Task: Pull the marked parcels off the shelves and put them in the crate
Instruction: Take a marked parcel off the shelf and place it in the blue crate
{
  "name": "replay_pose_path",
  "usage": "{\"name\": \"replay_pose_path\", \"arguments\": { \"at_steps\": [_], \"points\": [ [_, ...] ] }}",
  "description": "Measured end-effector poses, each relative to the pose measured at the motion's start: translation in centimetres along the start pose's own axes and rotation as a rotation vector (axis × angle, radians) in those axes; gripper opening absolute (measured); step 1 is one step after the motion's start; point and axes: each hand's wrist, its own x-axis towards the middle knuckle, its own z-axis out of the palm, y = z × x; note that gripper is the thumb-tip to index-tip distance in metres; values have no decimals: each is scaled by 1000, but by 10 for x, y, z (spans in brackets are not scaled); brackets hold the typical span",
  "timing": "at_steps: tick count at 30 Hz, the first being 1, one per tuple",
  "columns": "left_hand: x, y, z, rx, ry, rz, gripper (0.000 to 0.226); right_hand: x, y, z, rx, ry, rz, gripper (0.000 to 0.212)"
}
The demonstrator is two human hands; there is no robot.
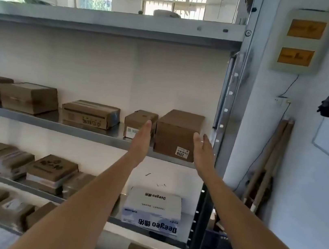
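Cardboard parcel: brown box [176, 134] with a 2259 label, at the right end of the middle shelf [94, 133]
Left hand: [141, 142] fingers straight, empty, just left of the box
Right hand: [203, 151] flat and empty, just right of it
Crate: dark blue [217, 242], low beside the rack

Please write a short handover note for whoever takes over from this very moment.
Left hand: open, fingers straight, raised at the left side of the brown box labelled 2259. Right hand: open, at the box's right side. Neither grips it yet; contact cannot be told.
The box stands at the right end of the middle shelf, beside a smaller box.
Done: nothing that shows here.
Left: grip the box from both sides, pull it off, put it in the crate. A dark crate sits on the floor to the right of the rack.
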Motion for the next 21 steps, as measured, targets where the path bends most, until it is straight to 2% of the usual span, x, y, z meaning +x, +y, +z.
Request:
{"name": "replay_pose_path", "arguments": {
  "at_steps": [3,5,10,13,14,21],
  "points": [
    [22,-3,1,-26,-6,-57,63,14,2,13,0,65,79,79],
    [31,-6,5,-123,-62,-55,60,24,10,19,43,67,132,89],
    [47,-24,12,-312,-174,-105,58,23,9,19,172,59,164,68],
    [48,-32,17,-336,-185,-107,59,22,8,15,188,23,182,36],
    [50,-34,18,-350,-167,-111,59,21,7,13,185,23,173,32],
    [52,-24,9,-406,-101,15,43,32,-4,9,148,184,102,41]
  ]
}}
